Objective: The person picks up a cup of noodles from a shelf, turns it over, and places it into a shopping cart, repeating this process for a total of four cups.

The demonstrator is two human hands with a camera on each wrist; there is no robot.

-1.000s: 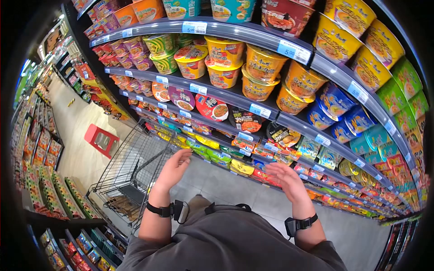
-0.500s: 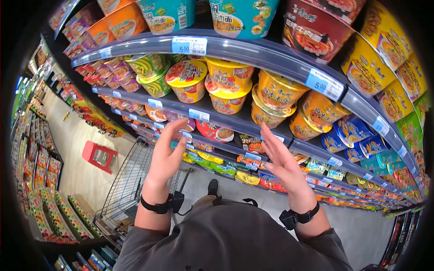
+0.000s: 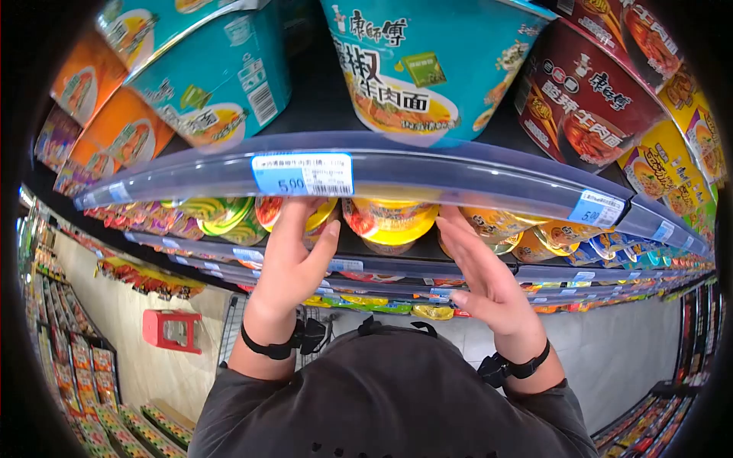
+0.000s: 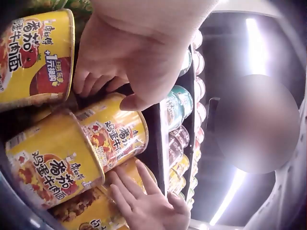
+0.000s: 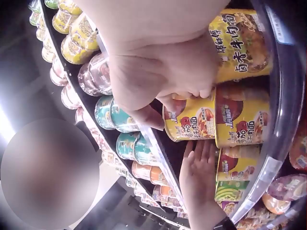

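Your left hand [image 3: 294,267] and right hand [image 3: 492,286] have moved in, fingers extended and open, flanking a glossy yellow, round noodle tub [image 3: 393,220] at the frame's centre; a two-handed grasp now seems close.

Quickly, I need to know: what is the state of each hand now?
Left hand: open, fingers beside a yellow noodle tub; firm contact cannot be told.
Right hand: open, fingers extended at the tub's other side; contact also unclear.
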